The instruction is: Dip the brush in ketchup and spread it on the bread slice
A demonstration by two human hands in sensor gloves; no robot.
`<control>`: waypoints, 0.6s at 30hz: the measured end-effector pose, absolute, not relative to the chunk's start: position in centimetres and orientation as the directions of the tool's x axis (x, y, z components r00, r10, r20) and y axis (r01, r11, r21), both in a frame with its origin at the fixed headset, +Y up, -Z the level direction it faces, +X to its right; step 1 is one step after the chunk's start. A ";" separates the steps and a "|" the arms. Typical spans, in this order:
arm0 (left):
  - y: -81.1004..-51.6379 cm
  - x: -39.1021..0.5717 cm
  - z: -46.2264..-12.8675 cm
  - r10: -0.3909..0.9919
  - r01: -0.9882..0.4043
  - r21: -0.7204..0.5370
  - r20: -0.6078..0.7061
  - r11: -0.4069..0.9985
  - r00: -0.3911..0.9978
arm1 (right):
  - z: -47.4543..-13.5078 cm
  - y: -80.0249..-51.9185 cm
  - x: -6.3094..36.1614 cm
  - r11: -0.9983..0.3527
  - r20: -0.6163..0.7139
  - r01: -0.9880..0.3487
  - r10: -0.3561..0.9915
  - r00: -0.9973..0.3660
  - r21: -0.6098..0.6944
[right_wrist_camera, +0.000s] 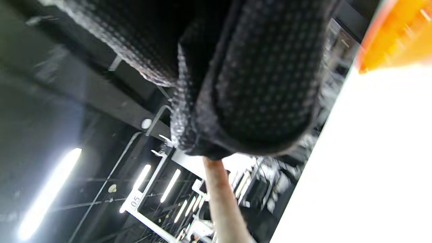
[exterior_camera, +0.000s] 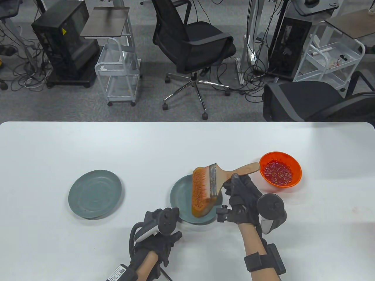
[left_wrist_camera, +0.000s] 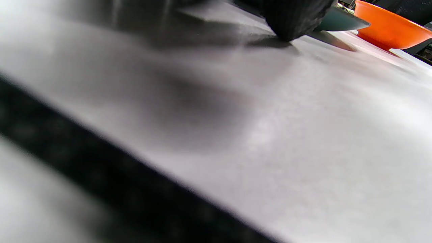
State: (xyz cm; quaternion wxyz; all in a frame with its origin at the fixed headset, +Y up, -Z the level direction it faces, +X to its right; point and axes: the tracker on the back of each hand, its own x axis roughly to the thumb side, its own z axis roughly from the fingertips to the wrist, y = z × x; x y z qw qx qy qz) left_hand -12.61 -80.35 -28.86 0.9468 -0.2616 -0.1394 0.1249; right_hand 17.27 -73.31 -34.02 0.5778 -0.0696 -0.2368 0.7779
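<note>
A white counter (exterior_camera: pixel 88 146) seen from above. The right hand (exterior_camera: pixel 244 202) grips the wooden handle of a wide brush (exterior_camera: pixel 211 183), fingers (exterior_camera: pixel 234 180) wrapped around it — the orange-stained bristles lie over a grey-green plate (exterior_camera: pixel 180 193) near the counter's centre. Whether a bread slice lies under the bristles cannot be told. An orange bowl of ketchup (exterior_camera: pixel 280 172) sits at two o'clock from that plate. A second grey-green plate (exterior_camera: pixel 95 197) lies well apart at nine o'clock. The left hand (exterior_camera: pixel 159 237) rests at the first plate's seven o'clock edge — its finger position cannot be told.

Probably an office lab, swivel chairs (exterior_camera: pixel 196 49), computer towers (exterior_camera: pixel 66 44), floor cables (exterior_camera: pixel 26 76)
</note>
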 end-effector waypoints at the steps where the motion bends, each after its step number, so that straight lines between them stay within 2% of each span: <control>1: -80.4 -12.6 -28.9 0.310 -0.164 -0.531 0.198 0.832 0.930 | -34.1 -73.7 16.9 -0.210 0.152 -0.881 0.943 -0.297 -0.423; 3: -80.4 -12.6 -28.8 0.313 -0.167 -0.529 0.197 0.832 0.929 | -34.3 -74.0 16.3 -0.253 0.153 -0.876 0.928 -0.340 -0.410; 7: -80.4 -12.6 -28.9 0.312 -0.168 -0.530 0.196 0.831 0.929 | -34.2 -72.8 16.5 -0.414 0.223 -0.792 0.806 -0.548 -0.448; 9: -80.4 -12.7 -28.9 0.312 -0.168 -0.530 0.196 0.831 0.930 | -33.8 -71.5 16.9 -0.476 0.263 -0.706 0.698 -0.666 -0.524; 11: -80.4 -12.7 -28.9 0.312 -0.167 -0.531 0.195 0.831 0.930 | -33.4 -70.6 17.2 -0.476 0.281 -0.654 0.638 -0.717 -0.588; 13: -80.4 -12.7 -28.9 0.312 -0.167 -0.530 0.196 0.831 0.930 | -33.3 -70.6 17.4 -0.433 0.277 -0.688 0.690 -0.668 -0.582; 16: -80.4 -12.7 -28.9 0.312 -0.167 -0.529 0.196 0.832 0.930 | -33.9 -72.0 16.8 -0.275 0.252 -0.846 0.872 -0.420 -0.457; 18: -80.4 -12.7 -28.9 0.312 -0.167 -0.529 0.196 0.832 0.930 | -34.2 -72.9 15.9 -0.241 0.189 -0.897 0.926 -0.327 -0.372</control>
